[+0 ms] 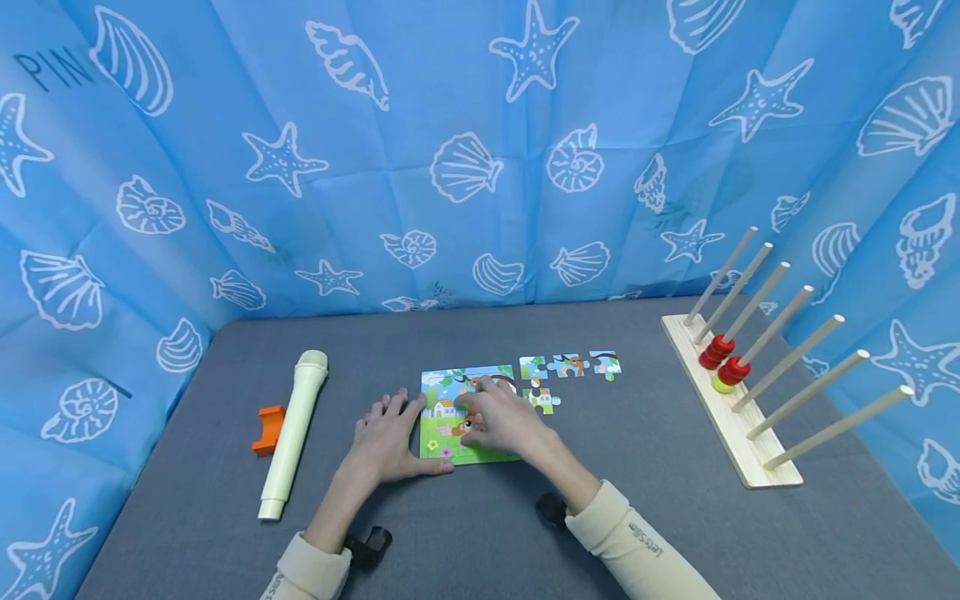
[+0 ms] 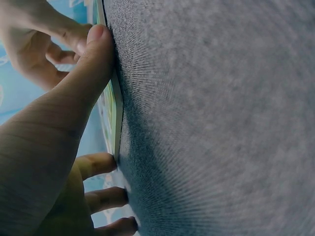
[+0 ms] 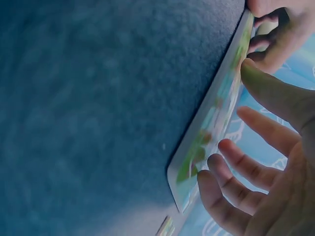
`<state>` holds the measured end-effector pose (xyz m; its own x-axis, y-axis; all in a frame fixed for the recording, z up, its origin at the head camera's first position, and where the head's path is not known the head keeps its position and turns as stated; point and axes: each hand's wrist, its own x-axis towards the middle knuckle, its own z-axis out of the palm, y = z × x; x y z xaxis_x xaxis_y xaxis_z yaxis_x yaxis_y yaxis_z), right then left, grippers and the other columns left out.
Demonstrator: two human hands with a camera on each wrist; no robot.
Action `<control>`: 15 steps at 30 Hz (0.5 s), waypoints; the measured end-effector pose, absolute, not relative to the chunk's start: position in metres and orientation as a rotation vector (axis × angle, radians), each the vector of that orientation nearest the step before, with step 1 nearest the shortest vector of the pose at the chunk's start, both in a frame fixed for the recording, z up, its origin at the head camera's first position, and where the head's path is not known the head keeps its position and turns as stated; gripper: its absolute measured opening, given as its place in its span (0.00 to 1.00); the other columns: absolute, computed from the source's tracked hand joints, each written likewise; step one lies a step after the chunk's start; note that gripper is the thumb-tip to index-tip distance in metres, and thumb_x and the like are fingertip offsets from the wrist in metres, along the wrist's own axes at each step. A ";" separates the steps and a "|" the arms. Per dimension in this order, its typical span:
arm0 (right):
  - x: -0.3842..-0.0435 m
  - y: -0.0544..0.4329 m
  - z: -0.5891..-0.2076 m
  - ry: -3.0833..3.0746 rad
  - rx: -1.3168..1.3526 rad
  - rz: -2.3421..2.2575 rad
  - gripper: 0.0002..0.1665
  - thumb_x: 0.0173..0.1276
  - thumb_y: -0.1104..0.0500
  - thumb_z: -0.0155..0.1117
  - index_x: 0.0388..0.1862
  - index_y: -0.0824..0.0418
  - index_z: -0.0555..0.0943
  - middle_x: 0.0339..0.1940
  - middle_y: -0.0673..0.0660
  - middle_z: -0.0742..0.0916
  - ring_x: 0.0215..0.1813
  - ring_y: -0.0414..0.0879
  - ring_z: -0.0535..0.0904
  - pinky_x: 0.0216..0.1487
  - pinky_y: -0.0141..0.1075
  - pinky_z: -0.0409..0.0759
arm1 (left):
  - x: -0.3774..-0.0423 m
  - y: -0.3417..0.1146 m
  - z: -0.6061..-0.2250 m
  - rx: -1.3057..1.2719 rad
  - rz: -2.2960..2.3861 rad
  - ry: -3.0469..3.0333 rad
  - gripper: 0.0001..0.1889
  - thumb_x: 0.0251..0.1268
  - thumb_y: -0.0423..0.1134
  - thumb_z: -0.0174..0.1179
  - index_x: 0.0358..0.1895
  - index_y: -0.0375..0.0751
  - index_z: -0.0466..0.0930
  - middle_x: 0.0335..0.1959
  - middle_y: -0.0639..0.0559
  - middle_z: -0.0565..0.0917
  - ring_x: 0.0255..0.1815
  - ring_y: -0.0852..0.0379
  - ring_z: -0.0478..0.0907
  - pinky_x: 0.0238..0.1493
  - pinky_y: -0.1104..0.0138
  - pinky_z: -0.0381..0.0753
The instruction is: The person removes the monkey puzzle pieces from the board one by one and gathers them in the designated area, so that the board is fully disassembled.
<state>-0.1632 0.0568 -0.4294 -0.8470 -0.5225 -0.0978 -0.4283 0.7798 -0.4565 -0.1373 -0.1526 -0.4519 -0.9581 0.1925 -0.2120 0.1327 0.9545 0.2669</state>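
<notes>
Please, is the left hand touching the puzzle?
Touching. In the left wrist view, a fingertip of the left hand meets the edge of the puzzle.

Puzzle board [image 1: 433, 445] was green below, light blue above, with yellow and purple flowers and an orange-roofed house. Loose pieces [image 1: 570, 365] showed blue, green, white, brown. Table [image 1: 375, 350] was plain grey. Curtain [image 1: 420, 100] was bright blue, white shell-and-starfish print. Microphone-shaped item [image 1: 292, 437] was pale cream-green; bracket [image 1: 267, 429] orange. Sleeves [image 1: 637, 550] were cream, dark lettering. Peg rack [image 1: 731, 429] was pale wood; beads [image 1: 732, 372] red, yellow-green.
</notes>
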 end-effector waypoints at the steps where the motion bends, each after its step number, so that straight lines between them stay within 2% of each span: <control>1: -0.164 0.055 -0.430 2.753 -0.745 -0.607 0.29 0.62 0.50 0.78 0.63 0.51 0.83 0.59 0.59 0.81 0.56 0.56 0.76 0.45 0.53 0.83 | -0.137 -0.152 -0.452 0.239 0.368 2.866 0.60 0.44 0.76 0.71 0.79 0.47 0.63 0.79 0.33 0.62 0.78 0.27 0.59 0.66 0.29 0.67; 3: -0.165 0.053 -0.431 2.757 -0.744 -0.563 0.29 0.64 0.49 0.77 0.64 0.50 0.83 0.62 0.59 0.81 0.57 0.56 0.76 0.47 0.53 0.83 | -0.138 -0.152 -0.452 0.240 0.367 2.866 0.60 0.44 0.76 0.70 0.79 0.47 0.63 0.79 0.33 0.62 0.78 0.26 0.59 0.65 0.29 0.67; 10: -0.169 0.050 -0.431 2.742 -0.722 -0.488 0.31 0.65 0.47 0.76 0.67 0.48 0.82 0.56 0.59 0.80 0.55 0.55 0.75 0.47 0.52 0.82 | -0.138 -0.152 -0.453 0.236 0.365 2.865 0.60 0.44 0.77 0.70 0.79 0.47 0.63 0.79 0.33 0.62 0.78 0.26 0.59 0.66 0.29 0.66; 15: -0.172 0.049 -0.430 2.721 -0.687 -0.440 0.36 0.64 0.44 0.76 0.70 0.48 0.79 0.57 0.59 0.79 0.56 0.54 0.72 0.47 0.50 0.81 | -0.138 -0.152 -0.454 0.237 0.378 2.862 0.60 0.45 0.77 0.70 0.79 0.47 0.63 0.79 0.33 0.62 0.78 0.26 0.59 0.66 0.28 0.66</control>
